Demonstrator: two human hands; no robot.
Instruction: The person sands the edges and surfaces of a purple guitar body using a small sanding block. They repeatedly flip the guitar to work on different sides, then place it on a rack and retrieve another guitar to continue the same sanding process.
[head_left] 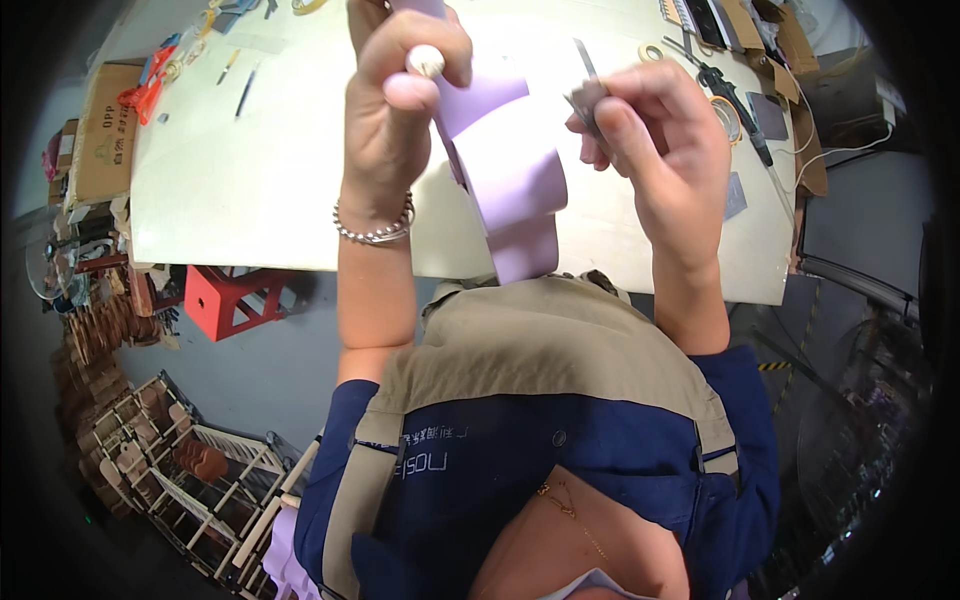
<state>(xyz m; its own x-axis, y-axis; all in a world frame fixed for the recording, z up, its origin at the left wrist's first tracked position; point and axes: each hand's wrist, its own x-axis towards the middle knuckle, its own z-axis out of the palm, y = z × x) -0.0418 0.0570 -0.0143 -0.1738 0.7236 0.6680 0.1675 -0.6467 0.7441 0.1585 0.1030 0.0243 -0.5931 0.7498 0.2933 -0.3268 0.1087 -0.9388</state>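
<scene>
My left hand [405,90] is closed round a pale purple, flexible sheet piece [515,185], which looks like leather. The piece hangs in curved folds over the near part of the white table [250,190], down to its front edge. A white cover sits on one fingertip of this hand. To the right, apart from the sheet, my right hand [655,140] pinches a small grey-brown tool [590,95] with a narrow metal blade pointing up and away. Its lower end is hidden by my fingers.
A cardboard box [106,130] stands left of the table, with a red stool [225,305] below its front edge. Pens [245,90] and an orange-red item [155,85] lie at far left. At right are a long black tool [735,100], tape rolls and cables. A rack [190,460] stands at lower left.
</scene>
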